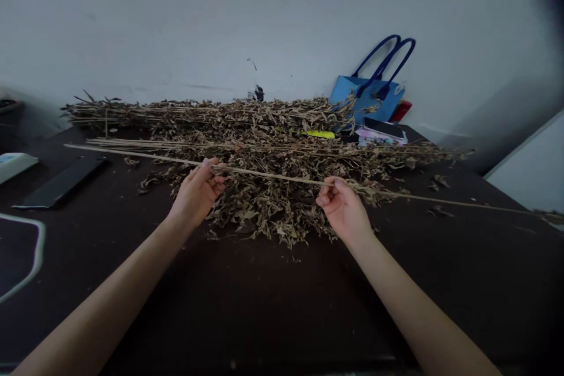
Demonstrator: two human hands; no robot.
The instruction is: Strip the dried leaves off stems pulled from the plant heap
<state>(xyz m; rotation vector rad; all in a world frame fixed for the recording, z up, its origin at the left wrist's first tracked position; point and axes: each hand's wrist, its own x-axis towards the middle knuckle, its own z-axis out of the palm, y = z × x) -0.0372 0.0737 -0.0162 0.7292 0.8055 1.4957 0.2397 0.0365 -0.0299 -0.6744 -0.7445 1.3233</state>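
A long, thin dried plant stalk (273,176) stretches across the view, sloping slightly down to the right. My left hand (198,191) pinches it left of the middle between thumb and fingers. Farther right, my right hand (343,205) also grips the stalk with its fingertips. Between the hands most of the stalk looks bare, and its far right end carries some leaves. Beneath and behind it lies a heap of dried, crumpled leaves (273,214). Several bare stalks (127,144) lie together just behind my left hand.
A bundle of leafy dried stems (198,111) lies along the wall. A blue bag (343,91) stands at back right, beside a phone (383,128). A flat black object (61,182) and a white device (15,165) lie left on the dark table (264,311).
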